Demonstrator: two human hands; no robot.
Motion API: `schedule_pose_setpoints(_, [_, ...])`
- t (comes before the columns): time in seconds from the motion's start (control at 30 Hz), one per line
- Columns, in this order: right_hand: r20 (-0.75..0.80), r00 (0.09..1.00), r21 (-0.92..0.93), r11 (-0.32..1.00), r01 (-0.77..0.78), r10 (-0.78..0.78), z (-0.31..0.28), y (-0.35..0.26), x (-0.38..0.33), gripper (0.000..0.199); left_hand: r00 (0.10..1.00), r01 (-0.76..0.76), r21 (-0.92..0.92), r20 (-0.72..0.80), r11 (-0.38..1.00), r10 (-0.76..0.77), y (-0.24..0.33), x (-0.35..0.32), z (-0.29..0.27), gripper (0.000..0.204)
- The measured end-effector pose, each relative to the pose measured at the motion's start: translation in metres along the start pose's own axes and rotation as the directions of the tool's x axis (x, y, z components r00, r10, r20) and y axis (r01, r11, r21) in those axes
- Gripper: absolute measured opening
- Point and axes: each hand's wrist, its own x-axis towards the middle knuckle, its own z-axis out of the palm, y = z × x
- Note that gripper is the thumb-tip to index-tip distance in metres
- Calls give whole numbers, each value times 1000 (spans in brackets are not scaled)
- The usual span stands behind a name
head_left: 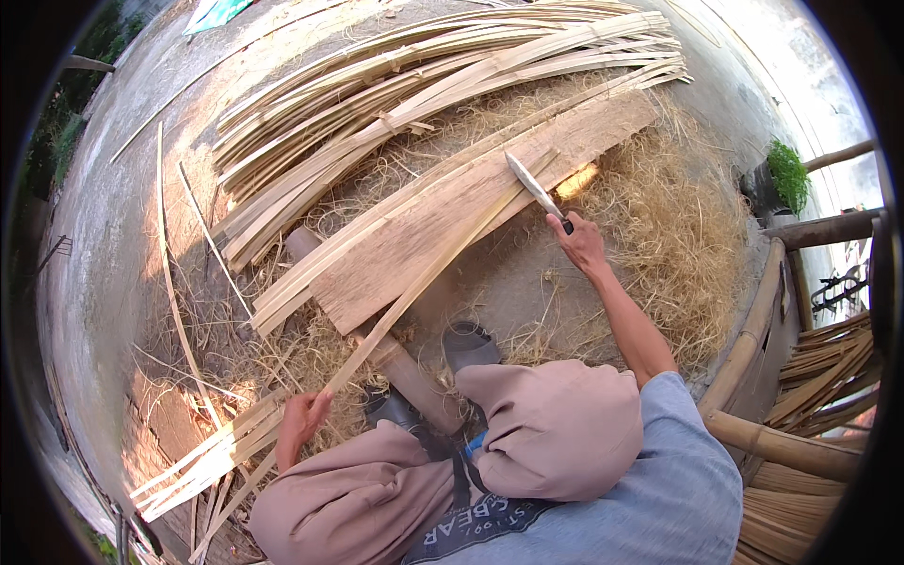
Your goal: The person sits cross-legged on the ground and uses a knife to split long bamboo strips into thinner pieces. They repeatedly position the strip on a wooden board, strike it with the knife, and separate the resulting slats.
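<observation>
My right hand (pixel 581 243) grips the dark handle of a long knife (pixel 533 185), whose blade rests on a bamboo strip (pixel 443 264). That thin strip runs diagonally over a wide wooden plank (pixel 452 212). My left hand (pixel 301 422) holds the strip's near end, beside my bent knees in beige trousers. A bamboo pole (pixel 405 372) lies under the plank, next to my dark shoe (pixel 468 344).
A big pile of split bamboo slats (pixel 424 85) lies beyond the plank. Pale shavings (pixel 678 226) cover the concrete ground. More slats (pixel 202 461) lie at lower left. A bamboo frame (pixel 753 330) and bundled strips (pixel 824 372) stand at right, near a potted plant (pixel 786 174).
</observation>
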Motion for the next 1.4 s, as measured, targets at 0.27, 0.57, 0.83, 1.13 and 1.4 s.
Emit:
schedule_pose_setpoints(0.27, [385,914,310,951,3,-129,38,-118,-103,67,864,-226,426,-328,876,382,99,25,63,58])
schedule_pose_setpoints(0.57, [415,869,65,961,268,-270,3,-106,-112,61,717,-317,603,-353,732,601,120,65,113,49])
schedule_pose_setpoints(0.83, [234,880,96,910,403,-414,26,-125,-112,68,770,-279,532,-373,799,518,122,50,87,53])
schedule_pose_setpoints(1.13, [386,894,131,973,191,-228,6,-125,-88,70,791,-226,578,-360,784,494,97,48,85,50])
schedule_pose_setpoints(1.4, [95,995,81,996,-41,33,-22,-19,7,74,762,-204,603,-396,771,512,20,-2,57,42])
